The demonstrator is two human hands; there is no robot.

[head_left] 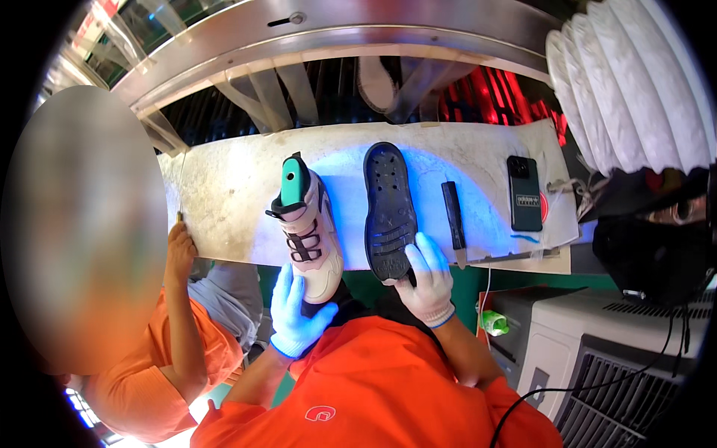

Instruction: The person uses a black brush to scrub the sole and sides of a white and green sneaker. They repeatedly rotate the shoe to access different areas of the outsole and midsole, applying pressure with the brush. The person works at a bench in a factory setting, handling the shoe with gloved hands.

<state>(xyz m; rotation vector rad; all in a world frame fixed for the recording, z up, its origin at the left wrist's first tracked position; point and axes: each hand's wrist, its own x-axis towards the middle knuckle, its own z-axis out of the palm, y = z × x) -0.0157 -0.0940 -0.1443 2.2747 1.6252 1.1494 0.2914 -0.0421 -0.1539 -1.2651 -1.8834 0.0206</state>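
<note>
Flanking stained worktop (224,187) w/ shoe (309,245) & sole (390,213) is wht hose (627,89).

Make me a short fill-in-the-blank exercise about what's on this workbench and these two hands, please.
1. The high-top sneaker is to the ____ of the black shoe sole.
2. The person's ____ grip touches the sole's near end.
3. A ____ covers the left grip, near the sneaker's toe.
4. The slim black tool lies between the sole and the ____.

Missing words: left; right; glove; smartphone.

Pale pink shoe (323,250), laces up, left of black sole (390,203)
</note>
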